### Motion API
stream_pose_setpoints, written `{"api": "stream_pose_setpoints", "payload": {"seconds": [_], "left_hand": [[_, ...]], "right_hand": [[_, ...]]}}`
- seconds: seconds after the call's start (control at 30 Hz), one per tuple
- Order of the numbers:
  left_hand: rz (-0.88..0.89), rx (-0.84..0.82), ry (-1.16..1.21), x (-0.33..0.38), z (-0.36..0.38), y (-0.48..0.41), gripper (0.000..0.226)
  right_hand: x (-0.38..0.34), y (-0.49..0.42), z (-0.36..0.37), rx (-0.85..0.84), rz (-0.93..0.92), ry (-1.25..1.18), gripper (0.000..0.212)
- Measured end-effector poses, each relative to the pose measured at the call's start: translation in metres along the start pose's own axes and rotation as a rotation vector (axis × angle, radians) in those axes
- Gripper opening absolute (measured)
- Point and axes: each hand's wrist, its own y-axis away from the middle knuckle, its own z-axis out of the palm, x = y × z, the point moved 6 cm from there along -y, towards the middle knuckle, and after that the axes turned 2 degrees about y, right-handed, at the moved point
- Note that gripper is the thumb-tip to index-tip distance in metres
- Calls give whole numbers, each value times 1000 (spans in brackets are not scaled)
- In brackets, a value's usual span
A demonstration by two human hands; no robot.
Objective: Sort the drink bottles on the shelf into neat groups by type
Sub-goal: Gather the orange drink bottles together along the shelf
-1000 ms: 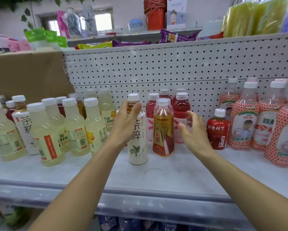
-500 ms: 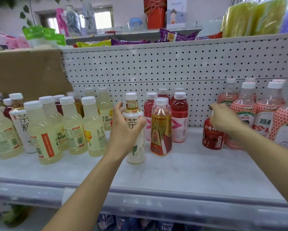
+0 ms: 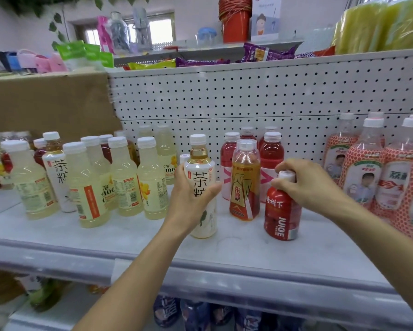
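Observation:
My left hand (image 3: 191, 199) is wrapped around a white-labelled tea bottle (image 3: 201, 174) that stands near the shelf's middle. My right hand (image 3: 305, 181) grips the cap of a small red juice bottle (image 3: 280, 215), now at the shelf front, right of an orange energy drink bottle (image 3: 245, 180). Behind them stand pink-red drink bottles (image 3: 271, 154). A cluster of pale yellow bottles (image 3: 86, 187) fills the left side, with a second white tea bottle (image 3: 57, 170) among them. Tall bottles with red dotted labels (image 3: 365, 168) line the right.
The white shelf board (image 3: 236, 249) has a pegboard back (image 3: 248, 96) and a cardboard sheet (image 3: 45, 103) at the back left. Snack packets (image 3: 267, 52) and an orange bucket (image 3: 235, 19) sit on the shelf above. More goods lie on the shelf below.
My right hand reached right, took the red juice bottle by its cap and brought it forward and left, beside the orange bottle. My left hand closed around the tea bottle.

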Motion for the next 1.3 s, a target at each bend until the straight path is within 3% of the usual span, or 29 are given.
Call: {"api": "stream_pose_setpoints", "payload": {"seconds": [0.1, 0.23, 0.4, 0.53, 0.73, 0.93, 1.13, 1.3], "left_hand": [[-10, 8, 4, -4, -13, 4, 62], [-18, 18, 16, -8, -28, 7, 61], [-7, -8, 14, -10, -36, 6, 62], [4, -31, -18, -14, -36, 4, 71], [20, -83, -25, -12, -38, 6, 70], [3, -67, 34, -11, -42, 8, 68], [8, 21, 74, -12, -57, 19, 62], [34, 118, 119, -7, -78, 34, 52]], "right_hand": [[-10, -2, 9, 0, -8, -8, 44], [-21, -11, 20, -5, 41, -17, 69], [-31, -36, 26, -71, 97, -63, 73], [-48, -42, 27, -75, 94, -91, 38], [-60, -33, 28, -13, 42, 66, 56], [-80, -15, 35, 0, -127, 105, 44], [-89, -2, 49, 1, -232, -166, 52], [-100, 12, 65, 9, -314, -390, 45]]}}
